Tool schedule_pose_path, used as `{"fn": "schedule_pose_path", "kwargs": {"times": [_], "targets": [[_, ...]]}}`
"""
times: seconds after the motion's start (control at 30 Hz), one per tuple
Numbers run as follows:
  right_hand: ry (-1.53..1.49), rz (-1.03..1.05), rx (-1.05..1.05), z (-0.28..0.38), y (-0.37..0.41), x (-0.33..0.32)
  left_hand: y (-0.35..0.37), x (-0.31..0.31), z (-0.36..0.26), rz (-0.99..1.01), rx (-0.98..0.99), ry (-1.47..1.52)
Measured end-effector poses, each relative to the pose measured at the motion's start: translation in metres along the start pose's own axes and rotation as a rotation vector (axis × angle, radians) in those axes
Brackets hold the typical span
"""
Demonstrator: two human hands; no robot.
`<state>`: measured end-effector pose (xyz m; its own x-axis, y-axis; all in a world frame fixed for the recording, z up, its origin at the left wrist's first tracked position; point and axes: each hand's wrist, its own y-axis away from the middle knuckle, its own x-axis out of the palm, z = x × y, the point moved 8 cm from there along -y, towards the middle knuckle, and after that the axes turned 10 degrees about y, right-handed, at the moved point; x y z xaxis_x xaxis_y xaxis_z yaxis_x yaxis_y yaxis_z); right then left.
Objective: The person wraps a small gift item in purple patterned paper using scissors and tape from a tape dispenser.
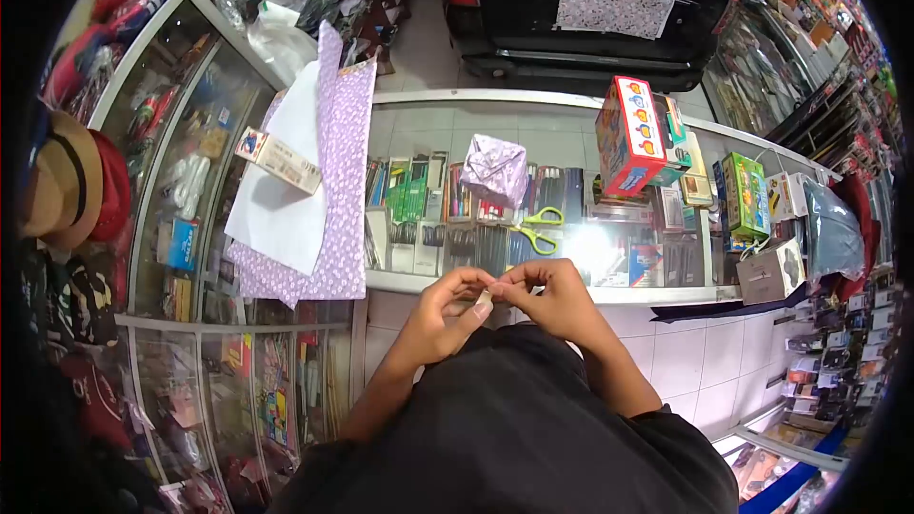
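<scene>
My left hand (446, 317) and my right hand (554, 299) meet at the counter's near edge, in front of my body. Both are closed, thumbs and fingertips pinched together. A small pale piece (486, 298) shows at the left fingertips; its kind is too small to make out. What the right fingertips grip is hidden. Just beyond the hands, scissors with yellow-green handles (541, 231) lie on the glass. Behind them sits a parcel (494, 170) wrapped in light purple patterned paper, its folded flaps facing up.
Purple floral wrapping paper (347, 162) and a white sheet (276, 214) cover the counter's left side, with a small narrow box (278, 161) on top. A red box (630, 138) and other boxed goods stand to the right on the glass counter (428, 283). A black car (533, 14) is parked beyond.
</scene>
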<state>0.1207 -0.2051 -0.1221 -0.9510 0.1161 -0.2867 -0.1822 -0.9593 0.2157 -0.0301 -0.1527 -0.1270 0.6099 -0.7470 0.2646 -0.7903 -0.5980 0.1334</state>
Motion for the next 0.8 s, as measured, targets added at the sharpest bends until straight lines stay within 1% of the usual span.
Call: {"fn": "schedule_pose_path", "kwargs": {"times": [0.07,0.1,0.13,0.2,0.23,0.27,0.33,0.37,0.47,0.5,0.53,0.6,0.63,0.67,0.73,0.77,0.8], "targets": [[-0.030,0.017,-0.013,-0.001,0.006,0.005,0.012,0.008,0.007,0.012,-0.034,0.136],[-0.031,0.028,-0.008,0.004,0.011,0.006,0.020,0.011,0.012,0.067,-0.090,0.146],[-0.032,0.035,-0.005,0.001,0.014,0.010,0.027,0.013,0.013,0.059,-0.093,0.148],[-0.019,0.035,-0.021,-0.007,0.022,0.015,0.042,0.028,0.004,0.095,0.010,0.140],[-0.034,0.039,-0.021,-0.008,0.027,0.016,0.049,0.033,0.008,0.082,-0.033,0.212],[-0.016,0.034,-0.018,-0.007,0.032,0.015,0.055,0.036,0.011,0.082,-0.035,0.218],[0.062,-0.018,-0.100,-0.005,0.042,0.011,0.065,0.034,0.016,0.013,0.052,0.277],[0.068,-0.021,-0.095,-0.005,0.048,0.011,0.068,0.036,0.017,0.076,0.117,0.277],[0.045,-0.051,-0.102,-0.005,0.065,0.007,0.076,0.044,0.025,0.055,0.120,0.346],[0.033,-0.081,-0.113,-0.010,0.070,0.003,0.076,0.050,0.016,-0.006,0.158,0.321],[0.019,-0.113,-0.124,-0.014,0.075,-0.001,0.077,0.053,0.019,0.003,0.156,0.325],[0.014,-0.133,-0.106,-0.017,0.086,-0.007,0.085,0.064,0.004,0.017,0.411,-0.174],[0.040,-0.145,-0.091,-0.020,0.092,-0.009,0.088,0.071,-0.006,-0.013,0.492,-0.295],[0.066,-0.156,-0.076,-0.023,0.099,-0.011,0.088,0.073,-0.003,-0.002,0.488,-0.287],[0.063,-0.197,-0.018,-0.035,0.110,-0.015,0.085,0.076,0.015,0.053,0.286,-0.268],[0.052,-0.216,-0.023,-0.036,0.115,-0.017,0.085,0.083,0.012,0.068,0.330,-0.298],[0.041,-0.235,-0.029,-0.038,0.119,-0.020,0.085,0.089,0.013,0.077,0.326,-0.293]]}}
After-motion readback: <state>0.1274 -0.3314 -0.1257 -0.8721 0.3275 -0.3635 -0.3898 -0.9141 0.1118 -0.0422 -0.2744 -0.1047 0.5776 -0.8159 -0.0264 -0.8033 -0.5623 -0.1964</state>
